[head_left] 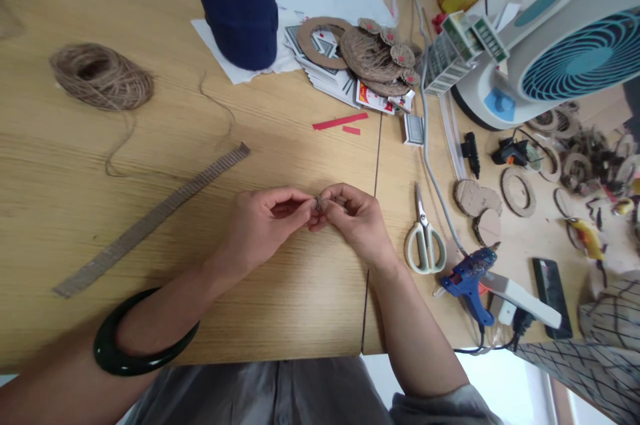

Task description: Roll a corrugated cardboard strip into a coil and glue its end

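Over the table, my left hand point(265, 222) and my right hand point(353, 212) meet fingertip to fingertip. Both are closed in a pinch around a tiny greyish-brown piece point(318, 202), mostly hidden by the fingers, whose kind I cannot make out. To the left lies a long strip of corrugated cardboard point(155, 218), slanting across the wood. Beyond it rests a ball of twine point(103, 75) with a loose end trailing. Two red paper strips point(341, 121) lie past my hands. Scissors point(424, 238) with pale handles lie closed to the right of my right hand.
A blue glue gun point(470, 282) and a white power strip point(523, 298) sit at the right, with a grey cable point(427, 145) running back. Cardboard rings point(518, 192), a fan point(560, 45), playing cards point(330, 85) and a dark blue container point(240, 8) stand farther off. Someone's checked clothing point(610, 332) shows at right.
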A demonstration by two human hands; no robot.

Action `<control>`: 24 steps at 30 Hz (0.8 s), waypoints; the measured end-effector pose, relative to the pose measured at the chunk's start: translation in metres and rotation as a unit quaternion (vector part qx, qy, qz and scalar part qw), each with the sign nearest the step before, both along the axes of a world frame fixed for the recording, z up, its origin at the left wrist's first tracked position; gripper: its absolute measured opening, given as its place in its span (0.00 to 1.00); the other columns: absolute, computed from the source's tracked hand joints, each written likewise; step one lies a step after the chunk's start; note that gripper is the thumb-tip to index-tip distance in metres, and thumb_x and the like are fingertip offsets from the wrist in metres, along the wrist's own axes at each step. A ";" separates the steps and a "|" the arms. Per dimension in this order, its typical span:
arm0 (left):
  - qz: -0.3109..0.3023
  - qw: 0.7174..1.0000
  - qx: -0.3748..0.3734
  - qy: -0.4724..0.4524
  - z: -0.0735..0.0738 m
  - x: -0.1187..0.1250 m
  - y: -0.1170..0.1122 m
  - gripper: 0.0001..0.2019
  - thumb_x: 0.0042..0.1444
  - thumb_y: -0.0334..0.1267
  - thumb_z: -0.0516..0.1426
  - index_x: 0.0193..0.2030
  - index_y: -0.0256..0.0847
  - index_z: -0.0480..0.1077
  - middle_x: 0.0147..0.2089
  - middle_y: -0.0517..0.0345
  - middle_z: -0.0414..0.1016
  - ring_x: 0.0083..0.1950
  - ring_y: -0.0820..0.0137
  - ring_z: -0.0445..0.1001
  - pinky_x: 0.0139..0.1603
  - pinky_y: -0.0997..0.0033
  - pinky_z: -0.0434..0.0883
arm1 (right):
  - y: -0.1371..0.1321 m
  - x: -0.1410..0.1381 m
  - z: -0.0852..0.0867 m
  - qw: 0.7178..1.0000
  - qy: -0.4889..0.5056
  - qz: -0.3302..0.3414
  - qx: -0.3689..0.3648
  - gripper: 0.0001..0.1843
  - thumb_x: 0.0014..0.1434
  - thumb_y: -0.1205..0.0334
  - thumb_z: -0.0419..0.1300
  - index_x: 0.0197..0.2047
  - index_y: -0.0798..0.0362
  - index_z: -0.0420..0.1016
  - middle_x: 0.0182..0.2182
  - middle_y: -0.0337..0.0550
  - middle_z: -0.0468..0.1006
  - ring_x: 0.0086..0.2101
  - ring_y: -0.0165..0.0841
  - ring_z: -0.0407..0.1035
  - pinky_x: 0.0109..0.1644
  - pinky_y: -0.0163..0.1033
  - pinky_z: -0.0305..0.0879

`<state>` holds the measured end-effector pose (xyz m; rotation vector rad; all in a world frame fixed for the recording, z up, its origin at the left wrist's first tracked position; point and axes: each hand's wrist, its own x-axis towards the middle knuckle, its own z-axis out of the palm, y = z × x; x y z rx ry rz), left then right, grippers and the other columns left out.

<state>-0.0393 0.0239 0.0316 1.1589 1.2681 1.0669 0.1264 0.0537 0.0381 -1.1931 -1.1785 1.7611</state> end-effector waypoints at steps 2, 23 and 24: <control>0.002 1.000 -0.002 -0.001 0.000 0.000 0.000 0.04 0.57 0.38 0.63 0.33 0.43 0.80 0.31 0.61 0.84 0.32 0.69 0.82 0.37 0.72 0.79 | 0.000 0.000 0.000 1.000 -0.005 -0.002 -0.004 0.12 0.53 0.57 0.71 0.31 0.54 0.74 0.25 0.34 0.77 0.25 0.26 0.76 0.33 0.33 0.79; 0.018 0.998 0.028 0.062 0.000 0.000 -0.004 0.07 0.59 0.42 0.62 0.35 0.42 0.79 0.32 0.59 0.84 0.32 0.68 0.82 0.36 0.72 0.79 | 0.000 0.001 0.003 1.000 0.017 0.002 -0.024 0.21 0.47 0.46 0.75 0.31 0.54 0.77 0.26 0.36 0.79 0.26 0.28 0.75 0.34 0.37 0.79; 0.019 0.996 0.041 0.079 0.000 0.001 -0.004 0.07 0.59 0.41 0.62 0.35 0.43 0.79 0.32 0.59 0.84 0.32 0.68 0.82 0.36 0.73 0.79 | 0.000 0.001 0.003 1.000 0.018 0.002 -0.025 0.21 0.47 0.46 0.75 0.31 0.54 0.77 0.26 0.36 0.79 0.26 0.28 0.75 0.35 0.37 0.80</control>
